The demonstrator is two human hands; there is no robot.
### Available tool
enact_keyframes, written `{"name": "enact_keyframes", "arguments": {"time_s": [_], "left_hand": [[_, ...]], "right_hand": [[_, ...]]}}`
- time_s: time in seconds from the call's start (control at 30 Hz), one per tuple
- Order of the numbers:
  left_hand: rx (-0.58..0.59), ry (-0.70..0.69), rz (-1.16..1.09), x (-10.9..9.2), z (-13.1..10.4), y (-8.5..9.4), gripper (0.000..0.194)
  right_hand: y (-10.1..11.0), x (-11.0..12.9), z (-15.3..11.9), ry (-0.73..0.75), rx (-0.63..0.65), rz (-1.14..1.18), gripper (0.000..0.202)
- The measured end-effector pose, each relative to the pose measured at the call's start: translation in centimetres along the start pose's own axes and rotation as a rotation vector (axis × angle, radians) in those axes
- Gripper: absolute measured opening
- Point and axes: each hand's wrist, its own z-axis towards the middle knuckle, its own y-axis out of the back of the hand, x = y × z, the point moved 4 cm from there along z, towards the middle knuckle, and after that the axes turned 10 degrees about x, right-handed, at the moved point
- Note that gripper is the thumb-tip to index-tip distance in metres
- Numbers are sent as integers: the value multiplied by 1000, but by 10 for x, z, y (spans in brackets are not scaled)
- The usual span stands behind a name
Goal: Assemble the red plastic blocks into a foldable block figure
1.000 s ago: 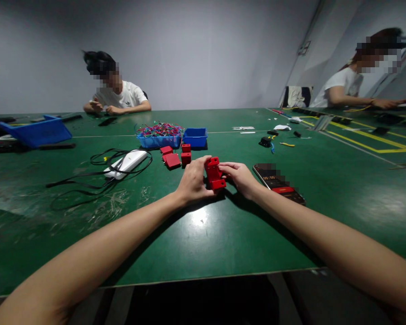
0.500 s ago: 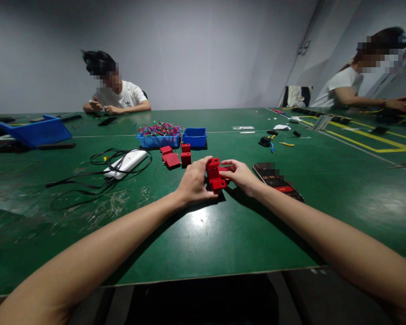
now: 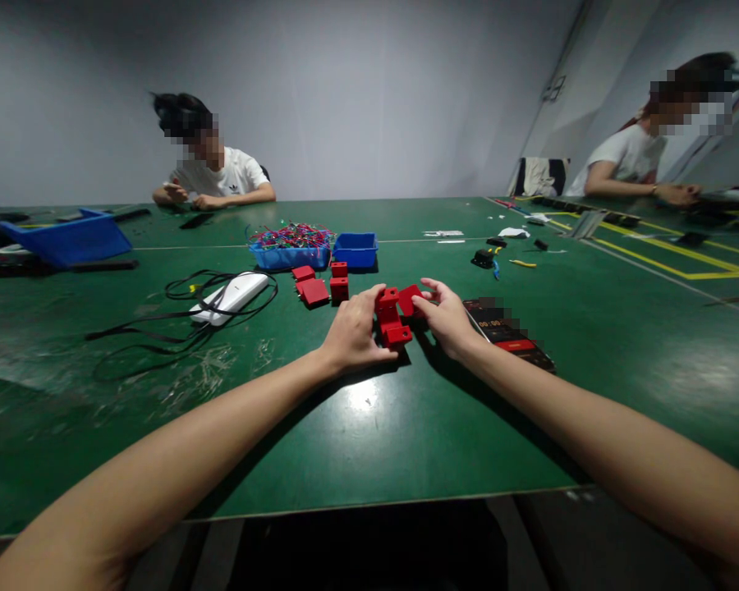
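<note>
Back from the near edge of the surface [image 3: 320, 451], our left hand [image 3: 352, 330] slants inward, thumb and fingers curled around a red bracket [image 3: 389, 317]; just right, our right hand [image 3: 448, 318] angles in, pinching a red block [image 3: 410, 300] between thumb and fingertips.

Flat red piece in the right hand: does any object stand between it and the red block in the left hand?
Nothing visible does. The right hand holds the flat red piece close beside the red block in the left hand; whether they touch, I cannot tell.
</note>
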Motion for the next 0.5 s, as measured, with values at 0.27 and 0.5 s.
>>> {"name": "enact_keyframes", "arguments": {"time_s": [0.27, 0.5], "left_hand": [[23, 41, -39, 2, 1, -1, 99], [41, 56, -62, 1, 1, -2, 98]], "right_hand": [[-7, 7, -4, -1, 79, 27, 34], [-6, 9, -4, -29, 66, 121, 21]]}}
